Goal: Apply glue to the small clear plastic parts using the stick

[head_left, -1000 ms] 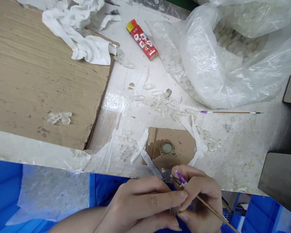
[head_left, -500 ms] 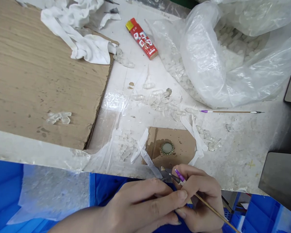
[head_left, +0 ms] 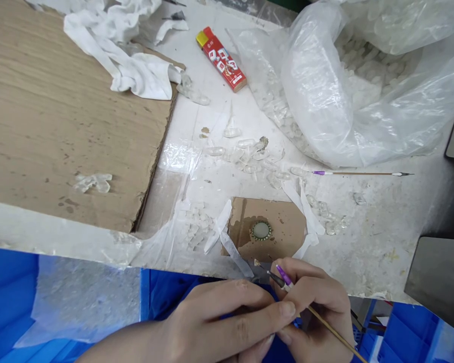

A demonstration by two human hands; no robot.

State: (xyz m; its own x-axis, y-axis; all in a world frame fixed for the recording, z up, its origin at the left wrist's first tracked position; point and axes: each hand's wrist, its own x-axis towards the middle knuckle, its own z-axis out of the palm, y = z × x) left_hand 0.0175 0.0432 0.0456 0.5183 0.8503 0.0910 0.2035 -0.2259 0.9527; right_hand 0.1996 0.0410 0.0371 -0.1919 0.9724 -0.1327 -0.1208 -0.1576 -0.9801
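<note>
Your right hand (head_left: 320,307) pinches a purple-banded wooden stick (head_left: 335,333); your left hand (head_left: 219,327) curls beside it, hold unclear; many clear pieces (head_left: 366,70) remain bagged.

Glossy crinkled plastic bag (head_left: 318,85), rough matt corrugated cardboard (head_left: 68,116).

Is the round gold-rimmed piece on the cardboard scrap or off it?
On: the round gold-rimmed piece lies on the brown cardboard scrap, cardboard showing all around.
</note>
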